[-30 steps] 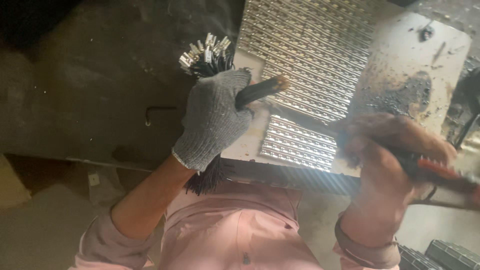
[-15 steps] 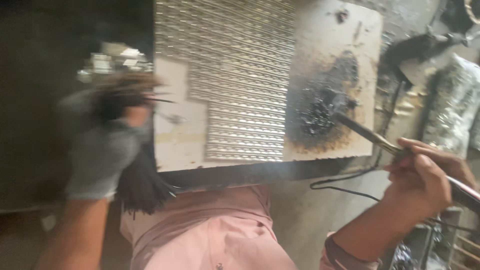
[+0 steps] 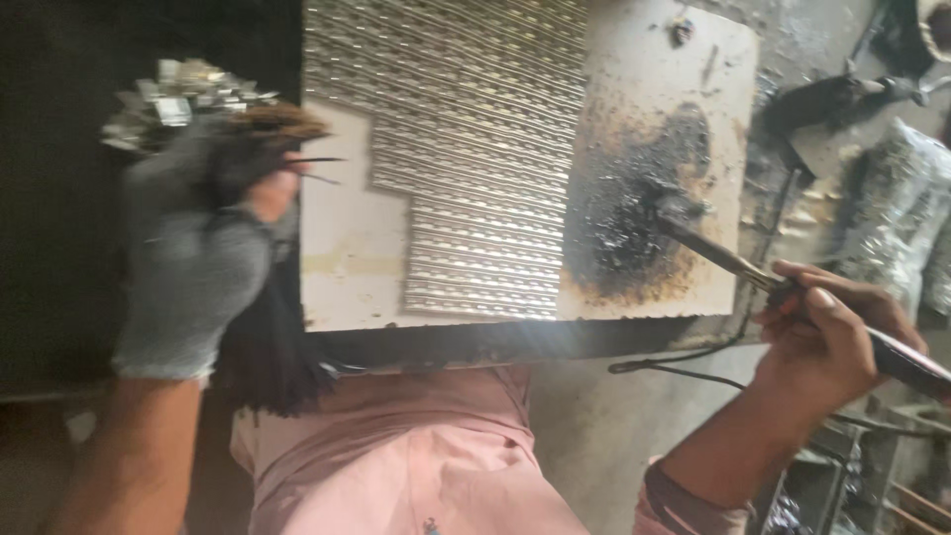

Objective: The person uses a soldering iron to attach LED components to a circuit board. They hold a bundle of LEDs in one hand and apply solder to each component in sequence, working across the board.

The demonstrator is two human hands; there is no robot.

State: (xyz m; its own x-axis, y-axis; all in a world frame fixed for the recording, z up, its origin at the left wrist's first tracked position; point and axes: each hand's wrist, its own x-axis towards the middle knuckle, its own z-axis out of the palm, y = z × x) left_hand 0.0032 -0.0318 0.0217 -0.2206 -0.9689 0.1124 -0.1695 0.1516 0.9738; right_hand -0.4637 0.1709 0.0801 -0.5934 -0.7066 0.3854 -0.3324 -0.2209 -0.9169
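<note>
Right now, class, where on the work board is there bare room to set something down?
Bare patch on the work board: lower left, beside the stacked ridged metal strips. Another lies top right, above the burnt black patch. The strips crowd the middle; the soldering iron occupies the black patch.

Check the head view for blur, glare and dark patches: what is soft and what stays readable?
Head view: the gloved left hand and the bundle of metal-tipped strands are motion-blurred; the ribbed metal strips glare bright; the far left falls into shadow; the right hand, soldering iron and scorched patch stay fairly readable.
</note>
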